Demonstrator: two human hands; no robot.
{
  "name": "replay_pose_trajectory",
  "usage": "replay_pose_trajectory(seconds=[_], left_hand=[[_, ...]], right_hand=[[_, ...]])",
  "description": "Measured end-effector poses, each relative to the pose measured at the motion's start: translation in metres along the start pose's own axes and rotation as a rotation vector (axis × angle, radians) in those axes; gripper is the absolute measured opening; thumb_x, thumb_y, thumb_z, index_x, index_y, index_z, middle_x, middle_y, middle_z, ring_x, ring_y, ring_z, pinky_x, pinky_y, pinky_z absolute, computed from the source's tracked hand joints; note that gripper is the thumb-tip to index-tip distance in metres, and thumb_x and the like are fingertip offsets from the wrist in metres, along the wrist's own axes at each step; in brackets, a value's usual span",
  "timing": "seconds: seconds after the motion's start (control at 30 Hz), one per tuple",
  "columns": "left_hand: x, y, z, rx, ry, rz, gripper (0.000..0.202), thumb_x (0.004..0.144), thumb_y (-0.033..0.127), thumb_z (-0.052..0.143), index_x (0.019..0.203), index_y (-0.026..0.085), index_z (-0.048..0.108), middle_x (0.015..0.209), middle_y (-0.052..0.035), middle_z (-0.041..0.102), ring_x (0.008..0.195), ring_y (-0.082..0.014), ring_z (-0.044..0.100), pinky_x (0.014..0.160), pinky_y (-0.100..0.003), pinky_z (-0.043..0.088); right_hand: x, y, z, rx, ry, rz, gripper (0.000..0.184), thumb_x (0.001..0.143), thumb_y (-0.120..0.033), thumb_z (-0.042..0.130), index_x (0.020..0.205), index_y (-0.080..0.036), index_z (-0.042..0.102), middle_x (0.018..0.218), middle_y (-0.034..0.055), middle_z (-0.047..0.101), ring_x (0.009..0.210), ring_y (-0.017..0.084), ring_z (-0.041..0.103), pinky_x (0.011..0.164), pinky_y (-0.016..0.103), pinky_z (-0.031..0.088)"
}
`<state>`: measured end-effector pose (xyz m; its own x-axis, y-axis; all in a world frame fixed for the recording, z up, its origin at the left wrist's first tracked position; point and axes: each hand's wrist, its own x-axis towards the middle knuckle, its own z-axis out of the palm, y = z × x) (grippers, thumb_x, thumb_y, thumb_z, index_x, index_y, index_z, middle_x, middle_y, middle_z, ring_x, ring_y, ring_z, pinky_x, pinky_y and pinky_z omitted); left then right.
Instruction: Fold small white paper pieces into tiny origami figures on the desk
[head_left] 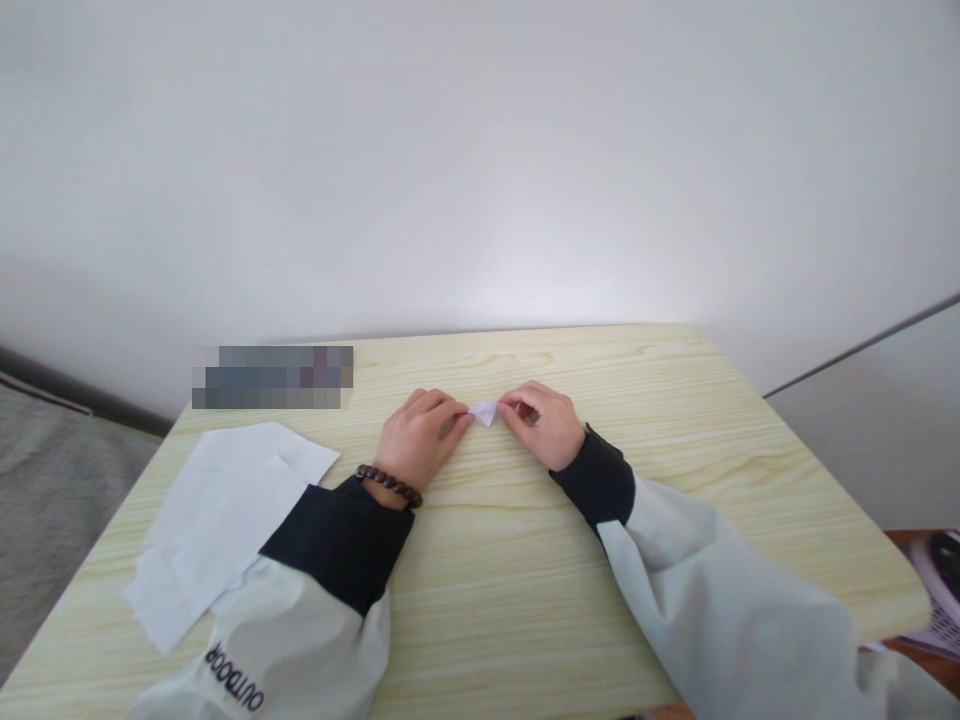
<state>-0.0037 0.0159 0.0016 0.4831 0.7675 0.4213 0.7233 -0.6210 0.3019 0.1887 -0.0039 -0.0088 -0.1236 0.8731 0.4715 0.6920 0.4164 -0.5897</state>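
A small white piece of folded paper (486,413) is stretched between my two hands, a little above or on the table; I cannot tell which. Its lower edge comes to a point. My left hand (422,437), with a dark bead bracelet (390,485) at the wrist, pinches the left corner between thumb and forefinger. From the other side, my right hand (546,425) grips the right corner in the same kind of pinch. Fingertips cover both ends of the paper.
Several loose white sheets of paper (225,500) lie beside and partly under my left sleeve. A blurred-out patch (274,378) hides something at the back left. The wood-grain table (720,480) meets a white wall (480,170). A purplish basket-like object (941,600) stands beyond the right edge.
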Motion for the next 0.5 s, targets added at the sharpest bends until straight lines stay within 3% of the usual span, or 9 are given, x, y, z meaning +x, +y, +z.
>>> replay_pose_trajectory(seconds=[0.17, 0.5], left_hand=[[0.000, 0.000, -0.001, 0.029, 0.007, 0.041, 0.023, 0.087, 0.032, 0.049, 0.088, 0.022, 0.069, 0.093, -0.0047, 0.066, 0.091, -0.0197, 0.056, 0.082, -0.035, 0.046], [0.000, 0.005, 0.003, 0.069, -0.178, 0.108, 0.038, 0.088, 0.038, 0.044, 0.119, 0.020, 0.057, 0.133, -0.0070, 0.050, 0.127, -0.0253, 0.038, 0.103, -0.045, 0.034]], right_hand=[[0.002, 0.007, -0.002, 0.004, 0.069, 0.073, 0.011, 0.079, -0.023, 0.057, 0.075, -0.017, 0.065, 0.074, 0.0024, 0.065, 0.058, 0.011, 0.057, 0.058, 0.023, 0.046], [0.005, 0.044, -0.025, -0.075, 0.211, 0.160, 0.017, 0.076, -0.030, 0.056, 0.075, -0.017, 0.067, 0.073, 0.0042, 0.067, 0.056, 0.013, 0.057, 0.057, 0.026, 0.047]])
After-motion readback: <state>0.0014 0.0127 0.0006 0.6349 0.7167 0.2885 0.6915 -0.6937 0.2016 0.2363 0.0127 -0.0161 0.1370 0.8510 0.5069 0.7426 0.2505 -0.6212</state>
